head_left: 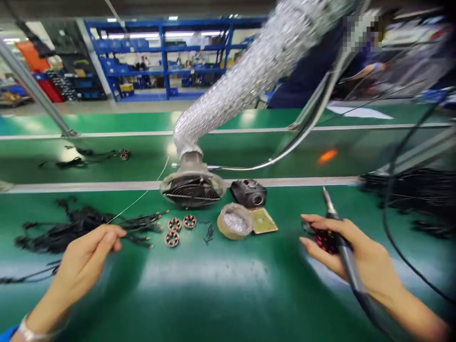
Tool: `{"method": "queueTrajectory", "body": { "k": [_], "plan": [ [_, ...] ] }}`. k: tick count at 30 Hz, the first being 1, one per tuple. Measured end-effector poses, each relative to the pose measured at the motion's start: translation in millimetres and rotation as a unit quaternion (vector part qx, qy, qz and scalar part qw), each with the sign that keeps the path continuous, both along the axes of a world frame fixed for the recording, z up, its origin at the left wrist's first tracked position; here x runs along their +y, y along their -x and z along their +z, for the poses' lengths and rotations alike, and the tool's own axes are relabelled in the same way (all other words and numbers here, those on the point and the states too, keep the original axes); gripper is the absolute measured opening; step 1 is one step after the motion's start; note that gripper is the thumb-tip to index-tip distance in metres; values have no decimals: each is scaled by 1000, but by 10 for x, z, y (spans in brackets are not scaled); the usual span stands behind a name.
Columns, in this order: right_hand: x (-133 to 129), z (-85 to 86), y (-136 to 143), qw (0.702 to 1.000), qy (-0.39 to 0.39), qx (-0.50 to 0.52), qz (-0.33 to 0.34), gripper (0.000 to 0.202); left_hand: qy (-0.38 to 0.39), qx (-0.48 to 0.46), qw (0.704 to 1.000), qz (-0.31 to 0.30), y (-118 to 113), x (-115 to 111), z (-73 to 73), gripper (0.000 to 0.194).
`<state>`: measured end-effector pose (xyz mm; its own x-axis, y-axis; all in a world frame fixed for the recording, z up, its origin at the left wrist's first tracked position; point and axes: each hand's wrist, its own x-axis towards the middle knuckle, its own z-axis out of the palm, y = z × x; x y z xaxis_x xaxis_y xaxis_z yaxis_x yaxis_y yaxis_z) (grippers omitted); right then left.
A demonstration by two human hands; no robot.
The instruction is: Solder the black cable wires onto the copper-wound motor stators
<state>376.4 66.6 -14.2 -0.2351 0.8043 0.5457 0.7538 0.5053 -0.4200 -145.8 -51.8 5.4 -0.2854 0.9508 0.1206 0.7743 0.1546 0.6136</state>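
While the left hand (89, 254) pinches a thin, pale wire (137, 200) between thumb and fingertips at left, the right hand (365, 256), well apart from it, grips a black-handled soldering iron (349, 266) with a metal tip, plus a small, dark, reddish part (325, 242) between thumb and fingers. Both work over a glossy green tabletop (213, 294) that reflects pale light. At centre, a crinkled silver foil duct (242, 71) ends in a round fan hood (192, 190); near it sit three copper-coiled rings (172, 238) and a round, pale tub (224, 230). Tangled black cables (81, 223) lie at left. Blue metal shelving (164, 57) fills the upper left and centre; markings there are too small to read.
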Motion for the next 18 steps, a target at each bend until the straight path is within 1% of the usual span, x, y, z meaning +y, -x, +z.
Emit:
{"method": "queueTrajectory", "body": {
  "k": [1, 2, 3, 4, 5, 7, 9, 11, 12, 14, 16, 18],
  "plan": [
    [-185, 14, 143, 999, 4, 7, 37, 27, 9, -5, 1000, -27, -167, 38, 127, 36],
    [-345, 18, 311, 996, -4, 7, 86, 27, 18, -4, 999, -47, -305, 67, 217, 38],
    [-477, 11, 499, 991, -11, 4, 132, 28, 14, 4, 998, -58, -411, 79, 269, 40],
    [-581, -8, 702, 983, -25, 7, 180, 29, 16, 13, 997, -73, -485, 72, 291, 40],
    [-656, -39, 914, 974, -33, 14, 223, 30, 15, 23, 996, -86, -532, 50, 288, 41],
    [-723, -122, 1332, 958, -50, 20, 282, 29, 22, 41, 992, -115, -570, -11, 243, 41],
    [-703, -210, 1692, 948, -64, 15, 310, 25, 32, 56, 987, -147, -582, -62, 181, 41],
    [-649, -273, 1938, 945, -66, 13, 319, 26, 39, 68, 979, -188, -609, -88, 121, 40],
    [-624, -291, 2007, 944, -64, 13, 322, 30, 40, 74, 973, -214, -633, -95, 90, 40],
    [-601, -296, 2038, 944, -60, 15, 324, 40, 42, 88, 957, -272, -697, -110, 25, 38],
    [-612, -274, 1954, 947, -54, 25, 316, 50, 49, 104, 939, -325, -776, -132, -45, 34],
    [-642, -254, 1817, 956, -48, 39, 288, 55, 55, 116, 919, -373, -865, -159, -110, 29]
  ]
}}
